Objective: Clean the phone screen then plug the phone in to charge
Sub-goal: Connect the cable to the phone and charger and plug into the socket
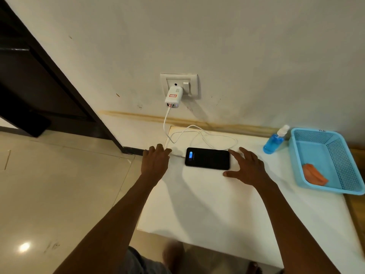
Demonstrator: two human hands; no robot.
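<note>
A black phone (207, 158) lies flat on the white table (217, 204), its screen lit with a small blue charging icon at the left end. A white cable (199, 135) loops from the phone's left end up to a white charger (173, 97) plugged into the wall socket (179, 85). My left hand (155, 162) hovers just left of the phone, fingers spread, holding nothing. My right hand (247, 167) is spread beside the phone's right end, its fingertips close to the phone and empty.
A blue spray bottle (275, 141) stands at the back right of the table. Beside it a light blue plastic basket (325, 161) holds an orange cloth (314, 174). The table's left edge drops to a tiled floor (59, 184); a dark door frame (59, 86) stands left.
</note>
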